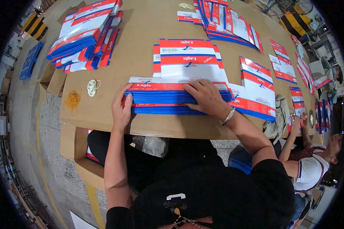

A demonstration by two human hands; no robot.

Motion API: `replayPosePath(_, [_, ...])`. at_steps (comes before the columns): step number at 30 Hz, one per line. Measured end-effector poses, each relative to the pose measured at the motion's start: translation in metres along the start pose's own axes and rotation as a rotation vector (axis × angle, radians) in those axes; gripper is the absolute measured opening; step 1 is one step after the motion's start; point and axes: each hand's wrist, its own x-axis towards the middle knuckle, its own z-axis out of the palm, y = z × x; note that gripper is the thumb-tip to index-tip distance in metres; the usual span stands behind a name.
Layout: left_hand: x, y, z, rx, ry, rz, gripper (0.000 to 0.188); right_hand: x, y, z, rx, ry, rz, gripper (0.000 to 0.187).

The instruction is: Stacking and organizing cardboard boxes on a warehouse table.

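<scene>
In front of me on the table lies a stack of flat cartons point(160, 96), red, white and blue, with their blue folded edges toward me. My left hand point(121, 108) is closed round the stack's left end, thumb against the front edges. My right hand point(208, 97) grips the stack right of its middle, fingers over the top and thumb at the front. Directly behind it lie more flat cartons point(189, 70) of the same print. Another pile of cartons point(256, 89) sits just right of my right hand.
A tall carton pile point(86, 32) stands far left, another pile point(231, 24) far right. Orange rubber bands point(73, 100) and pale bands point(91, 87) lie at the left. An open cardboard box point(78, 145) is below the table edge. A co-worker point(311, 168) sits at the right, beside a grey cloth point(278, 118).
</scene>
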Motion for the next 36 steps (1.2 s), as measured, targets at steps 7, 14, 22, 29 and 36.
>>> replayPosePath(7, [-0.013,-0.016,0.005,0.029,-0.008,-0.023,0.029,-0.017,0.087,-0.009,0.034,0.07,0.565,0.062])
replayPosePath(14, [-0.016,-0.014,0.005,-0.135,0.002,-0.058,0.026,-0.042,0.105,0.019,0.646,0.144,0.739,0.066])
replayPosePath(22, [-0.015,-0.011,0.007,-0.184,0.164,-0.117,0.028,-0.033,0.038,0.002,1.196,0.167,0.917,0.063])
replayPosePath(29, [-0.02,-0.017,0.002,-0.264,0.299,-0.102,0.029,-0.038,0.01,0.009,1.495,0.317,0.957,0.068])
replayPosePath(36, [-0.01,-0.03,-0.002,-0.182,0.409,-0.11,0.023,-0.034,-0.002,0.02,1.576,0.378,0.88,0.069])
